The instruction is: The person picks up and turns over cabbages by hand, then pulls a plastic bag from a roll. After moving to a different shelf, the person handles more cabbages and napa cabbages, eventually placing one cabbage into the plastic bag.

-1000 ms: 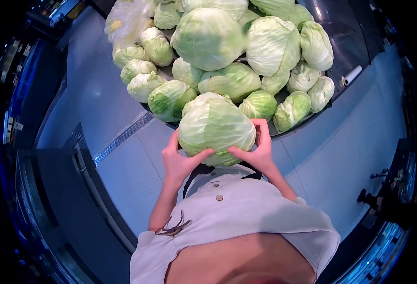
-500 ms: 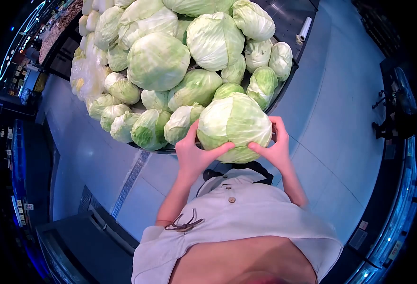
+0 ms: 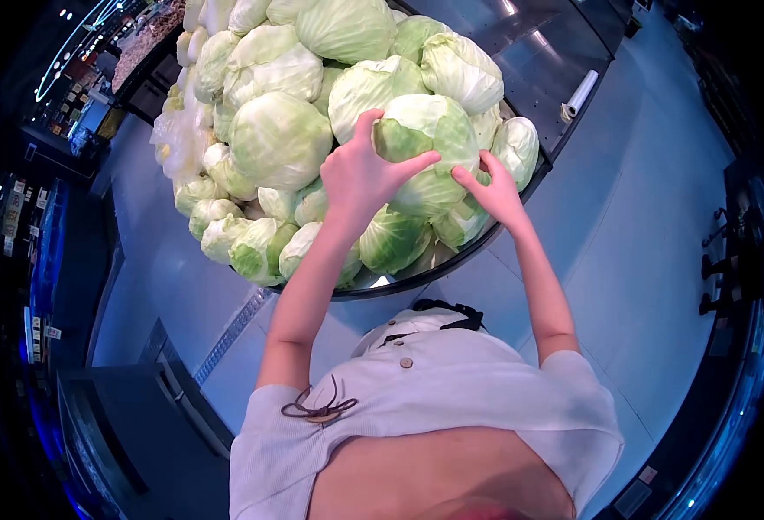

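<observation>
Pale floor (image 3: 174, 208) lies open left of the cabbage pile (image 3: 280, 143). At the counter's (image 3: 417, 279) curved near edge, the left hand (image 3: 366, 173) and right hand (image 3: 496, 192), thumbs and fingers spread, hold a large cabbage (image 3: 430, 143) between them, over the pile; beyond the counter's right edge, more floor extends.
</observation>
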The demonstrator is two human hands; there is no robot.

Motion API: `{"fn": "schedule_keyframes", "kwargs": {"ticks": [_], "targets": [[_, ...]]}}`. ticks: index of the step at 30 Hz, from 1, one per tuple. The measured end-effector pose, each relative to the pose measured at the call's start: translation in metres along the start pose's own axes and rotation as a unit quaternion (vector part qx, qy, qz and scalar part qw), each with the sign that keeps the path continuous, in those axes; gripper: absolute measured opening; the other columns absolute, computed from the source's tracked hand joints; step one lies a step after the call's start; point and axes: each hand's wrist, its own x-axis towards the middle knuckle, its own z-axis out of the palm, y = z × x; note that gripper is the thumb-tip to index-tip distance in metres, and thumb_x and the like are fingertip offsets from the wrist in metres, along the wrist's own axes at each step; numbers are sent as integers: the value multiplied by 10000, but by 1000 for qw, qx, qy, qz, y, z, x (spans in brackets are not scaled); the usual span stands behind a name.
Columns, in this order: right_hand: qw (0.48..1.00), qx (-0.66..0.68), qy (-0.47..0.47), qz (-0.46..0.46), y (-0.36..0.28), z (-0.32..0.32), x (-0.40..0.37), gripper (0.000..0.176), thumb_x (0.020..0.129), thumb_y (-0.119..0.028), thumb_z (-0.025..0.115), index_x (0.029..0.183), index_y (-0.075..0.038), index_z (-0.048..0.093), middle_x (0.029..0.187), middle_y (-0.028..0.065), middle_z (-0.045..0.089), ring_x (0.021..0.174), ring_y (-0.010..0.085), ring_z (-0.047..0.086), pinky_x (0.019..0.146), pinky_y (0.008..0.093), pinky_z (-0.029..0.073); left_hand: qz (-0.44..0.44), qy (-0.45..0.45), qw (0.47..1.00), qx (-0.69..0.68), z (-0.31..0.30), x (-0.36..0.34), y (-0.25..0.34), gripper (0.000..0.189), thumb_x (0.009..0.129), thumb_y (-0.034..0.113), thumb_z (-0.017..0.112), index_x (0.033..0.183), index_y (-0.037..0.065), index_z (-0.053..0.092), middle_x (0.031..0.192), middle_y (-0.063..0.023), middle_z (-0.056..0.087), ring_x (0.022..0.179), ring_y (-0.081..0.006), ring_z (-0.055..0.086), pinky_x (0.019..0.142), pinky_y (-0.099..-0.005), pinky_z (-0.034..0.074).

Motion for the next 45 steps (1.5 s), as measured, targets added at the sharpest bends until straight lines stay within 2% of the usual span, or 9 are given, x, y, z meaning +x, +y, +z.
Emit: {"fn": "schedule_keyframes", "kwargs": {"ticks": [5,11,20,31,36,38,39,41,45], "targets": [[979,-195,27,-59,50,-4,27,743,695,-695,698,1042,-37,711,1157,126,522,1205,303,353,1092,425,140,30,-9,997,71,27,22,10,840,538,690,805,1160,163,604,607,-49,614,611,-228,665,593,-352,520],[985,-162,-24,-57,54,-4,34,697,743,-665,668,1078,-56,704,1151,121,532,1205,288,373,1097,413,150,38,-13,993,115,36,29,19,826,557,636,828,1171,129,609,640,-61,642,648,-249,679,619,-363,533],[986,-155,-40,-41,58,-7,41,739,757,-701,627,1031,-20,716,1091,186,546,1166,329,415,1087,438,157,2,-60,995,78,44,35,8,903,635,580,813,1336,105,499,1217,-175,569,951,-315,659,789,-402,537],[977,-171,84,-98,40,0,19,528,878,-492,634,1123,-24,637,1089,120,565,1107,278,460,1058,405,206,51,43,988,-143,53,-25,-25,756,769,205,808,1389,52,403,1338,-142,477,1250,-286,463,1003,-405,408],[979,83,25,-182,-50,-37,-13,298,809,-321,755,903,-43,701,898,95,644,880,237,580,836,388,443,-4,114,983,-142,43,-74,-55,498,806,100,749,1252,41,535,1263,-137,548,1181,-258,521,942,-376,453],[867,300,-240,-317,-82,-51,-31,257,813,-283,762,872,-35,725,949,114,664,883,248,588,779,399,471,-63,149,971,-175,37,-96,-67,304,813,76,720,1102,45,629,1138,-137,614,1087,-274,578,920,-361,466],[710,401,-371,-445,-90,-40,-29,293,844,-292,739,919,-9,737,995,150,666,905,281,592,796,409,473,-85,151,968,-183,36,-110,-79,264,819,69,711,1073,44,644,1114,-131,626,1070,-264,586,900,-351,475],[509,479,-547,-460,-128,-20,-58,404,890,-339,687,1025,41,697,1037,171,640,900,309,587,809,413,469,-114,180,951,-223,36,-131,-102,133,847,50,681,978,34,684,990,-104,669,938,-208,636,812,-309,503],[452,507,-622,-390,-149,34,-92,396,894,-351,680,1005,29,671,1034,153,624,886,295,571,800,388,464,-192,193,921,-277,16,-173,-125,107,874,68,674,961,7,688,905,-75,693,770,-127,648,743,-260,505]]}}
